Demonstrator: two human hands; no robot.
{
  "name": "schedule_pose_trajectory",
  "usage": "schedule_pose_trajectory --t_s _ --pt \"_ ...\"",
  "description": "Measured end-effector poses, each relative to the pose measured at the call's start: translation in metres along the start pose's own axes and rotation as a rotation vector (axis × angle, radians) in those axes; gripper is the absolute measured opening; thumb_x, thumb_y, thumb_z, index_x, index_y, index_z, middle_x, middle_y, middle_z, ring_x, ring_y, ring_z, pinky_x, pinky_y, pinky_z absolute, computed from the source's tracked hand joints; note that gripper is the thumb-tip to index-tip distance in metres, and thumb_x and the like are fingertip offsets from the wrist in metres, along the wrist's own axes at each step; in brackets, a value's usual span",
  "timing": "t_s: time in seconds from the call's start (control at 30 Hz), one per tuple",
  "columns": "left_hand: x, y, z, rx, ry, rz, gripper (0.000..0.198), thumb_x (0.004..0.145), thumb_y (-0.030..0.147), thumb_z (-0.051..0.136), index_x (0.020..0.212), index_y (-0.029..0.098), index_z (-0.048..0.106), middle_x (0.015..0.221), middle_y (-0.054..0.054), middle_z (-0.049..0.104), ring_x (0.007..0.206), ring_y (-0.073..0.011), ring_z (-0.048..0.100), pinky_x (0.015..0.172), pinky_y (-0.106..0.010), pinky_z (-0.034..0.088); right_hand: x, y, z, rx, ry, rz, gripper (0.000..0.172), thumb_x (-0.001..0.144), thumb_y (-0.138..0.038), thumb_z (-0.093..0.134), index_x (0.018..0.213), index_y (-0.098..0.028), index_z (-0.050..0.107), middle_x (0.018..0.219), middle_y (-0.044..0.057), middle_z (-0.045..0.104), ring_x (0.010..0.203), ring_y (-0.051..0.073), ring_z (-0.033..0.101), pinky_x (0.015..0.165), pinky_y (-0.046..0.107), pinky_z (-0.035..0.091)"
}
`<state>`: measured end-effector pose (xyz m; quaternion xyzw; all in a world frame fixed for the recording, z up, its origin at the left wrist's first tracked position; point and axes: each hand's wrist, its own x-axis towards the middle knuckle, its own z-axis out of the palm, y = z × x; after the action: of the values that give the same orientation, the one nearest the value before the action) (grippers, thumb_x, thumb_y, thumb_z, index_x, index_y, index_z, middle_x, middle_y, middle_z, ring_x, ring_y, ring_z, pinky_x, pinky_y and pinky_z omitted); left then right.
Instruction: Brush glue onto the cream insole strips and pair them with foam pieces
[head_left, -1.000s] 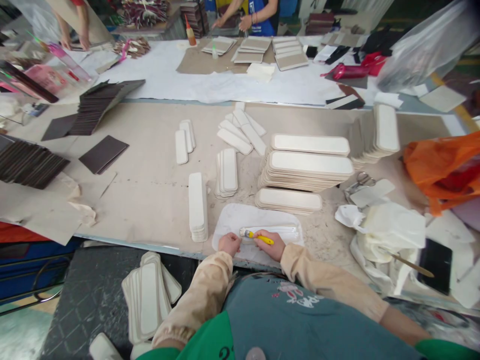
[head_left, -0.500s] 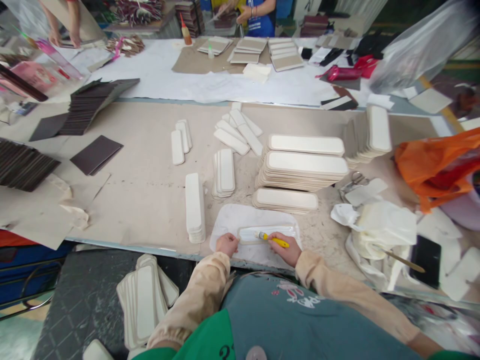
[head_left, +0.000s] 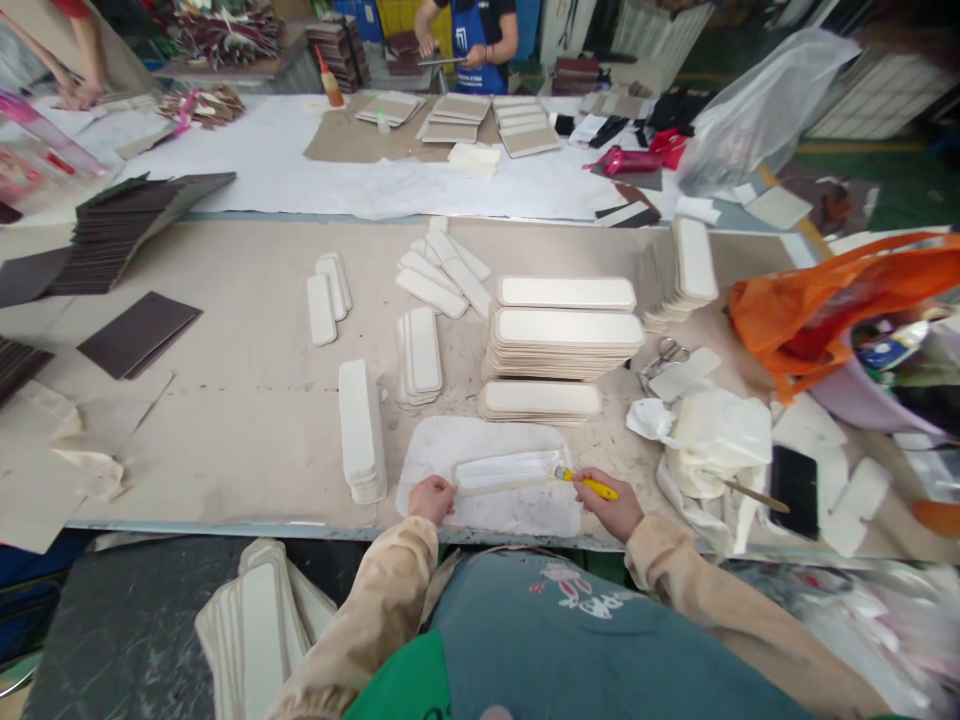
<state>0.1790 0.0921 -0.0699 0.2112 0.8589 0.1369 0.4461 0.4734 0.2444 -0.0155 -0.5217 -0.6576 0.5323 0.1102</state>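
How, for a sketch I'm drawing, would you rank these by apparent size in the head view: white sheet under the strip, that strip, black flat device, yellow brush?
1. White sheet
2. Strip and black flat device: too alike to rank
3. Yellow brush, partly covered by the right hand

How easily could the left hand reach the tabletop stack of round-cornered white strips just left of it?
Probably yes: the stack stands close by the left hand, only flat white sheet and beige table covering between.
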Motion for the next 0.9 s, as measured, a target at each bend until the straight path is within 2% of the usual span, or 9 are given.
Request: schedule_pose_trajectory --t_s 0.27,0.4,0.5,0.67,0.77,0.9 --pt "-0.002 0.003 -0.002 0.051 0.014 0.000 0.022 0.076 0.040 0.052 0.070 0.020 0.057 0.056 0.002 0.065 0.058 -0.0117 0.064 0.054 -0.019 0.044 -0.006 0.013 -0.011 -0.098 0.074 -0.094 0.026 0.078 -0.043 0.051 0.087 -0.021 0.061 0.066 0.000 0.064 0.057 0.015 0.060 0.056 0.026 0.050" --pt "-0.006 0.008 -0.005 0.060 0.018 -0.010 0.021 0.077 0.038 0.051 0.069 0.020 0.057 0.054 0.003 0.065 0.056 -0.0115 0.062 0.054 -0.019 0.044 -0.014 0.010 -0.014 -0.136 0.099 -0.169 0.024 0.080 -0.041 0.050 0.087 -0.021 0.061 0.067 0.000 0.064 0.057 0.015 0.059 0.057 0.026 0.049" --pt "-0.009 0.011 -0.006 0.065 0.025 -0.019 0.020 0.077 0.038 0.051 0.070 0.020 0.056 0.054 0.003 0.065 0.056 -0.0117 0.063 0.054 -0.019 0.044 -0.022 0.006 -0.023 -0.179 0.133 -0.239 0.021 0.081 -0.039 0.051 0.088 -0.022 0.061 0.076 0.002 0.066 0.062 0.016 0.060 0.062 0.028 0.050" --pt "-0.017 0.019 -0.008 0.102 0.015 0.007 0.021 0.080 0.038 0.048 0.070 0.021 0.055 0.057 0.002 0.066 0.058 -0.0126 0.064 0.052 -0.019 0.044 -0.046 0.007 -0.050 -0.247 0.204 -0.299 0.018 0.082 -0.036 0.051 0.091 -0.023 0.060 0.082 0.004 0.066 0.068 0.017 0.061 0.066 0.029 0.050" --pt "-0.018 0.022 -0.009 0.141 0.010 0.037 0.025 0.080 0.040 0.045 0.065 0.021 0.054 0.055 0.001 0.065 0.055 -0.0139 0.064 0.049 -0.021 0.044 -0.065 0.012 -0.073 -0.250 0.310 -0.327 0.017 0.081 -0.035 0.052 0.089 -0.023 0.062 0.083 0.004 0.066 0.071 0.018 0.062 0.069 0.029 0.050" --pt "-0.011 0.017 -0.009 0.153 0.019 0.038 0.025 0.077 0.043 0.048 0.064 0.022 0.054 0.054 0.002 0.064 0.055 -0.0150 0.063 0.048 -0.022 0.045 -0.092 0.024 -0.107 -0.204 0.494 -0.226 0.020 0.080 -0.037 0.055 0.089 -0.021 0.062 0.082 0.005 0.066 0.070 0.018 0.061 0.067 0.028 0.050"
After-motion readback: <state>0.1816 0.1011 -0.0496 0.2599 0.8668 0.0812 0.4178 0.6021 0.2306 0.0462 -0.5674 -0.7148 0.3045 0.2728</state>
